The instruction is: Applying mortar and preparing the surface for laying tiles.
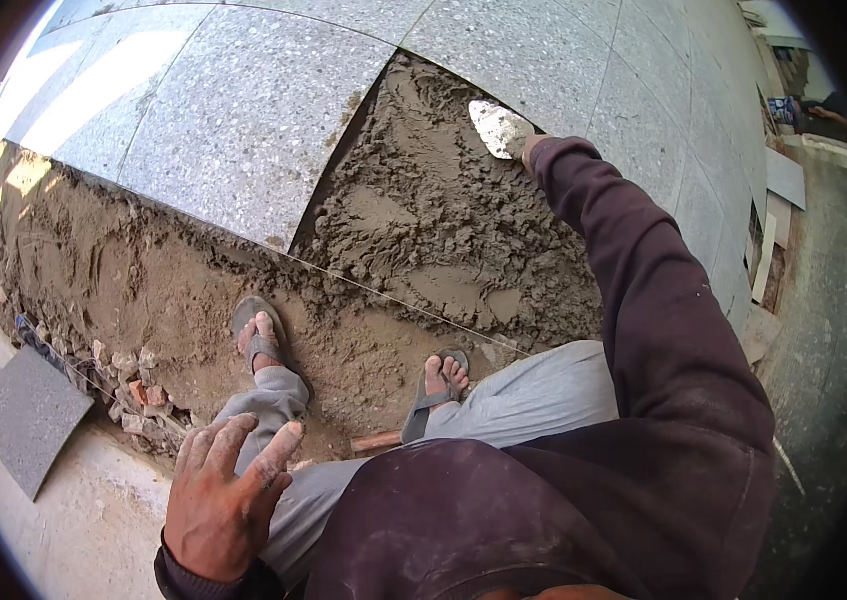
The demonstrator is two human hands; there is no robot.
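Trowel (499, 129) in R hand (533, 152), nr mortar (433, 200)

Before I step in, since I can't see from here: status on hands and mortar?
Right hand gripping trowel. Left hand open, empty. Mortar lumpy, uneven. String across near side.

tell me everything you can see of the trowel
The trowel has a broad, rounded blade that looks like metal, pale and blotched with grey residue. It points toward the picture's upper left, over the rough, damp-looking mortar beside the edge of a speckled grey tile. The right hand grips its handle, mostly hiding it. Whether the blade touches the mortar is unclear.
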